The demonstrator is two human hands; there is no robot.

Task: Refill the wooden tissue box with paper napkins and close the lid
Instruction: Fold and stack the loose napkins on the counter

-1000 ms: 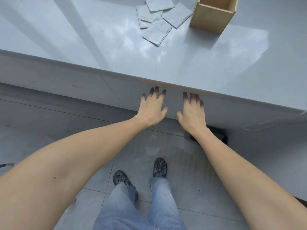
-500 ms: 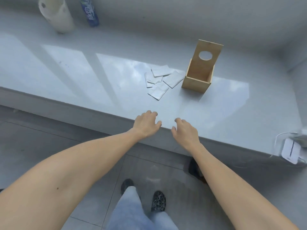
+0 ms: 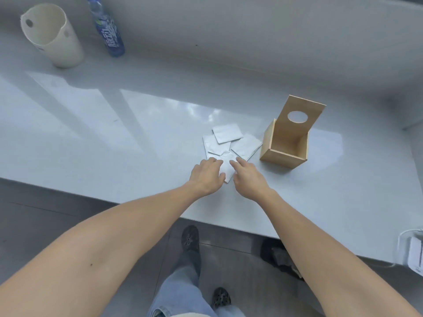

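The counter (image 3: 96, 143) carries a wooden tissue box (image 3: 285, 147), napkins (image 3: 229, 143) just left of it, and a jug (image 3: 52, 35) and bottle (image 3: 108, 30) far left behind it.

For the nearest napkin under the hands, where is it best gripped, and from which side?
Probably at its near corner, from the person's own side. The nearest napkin lies flat on the counter, so a top pinch finds little edge. That corner pokes out between the left hand and right hand and is free of the other napkins, which overlap its far end.
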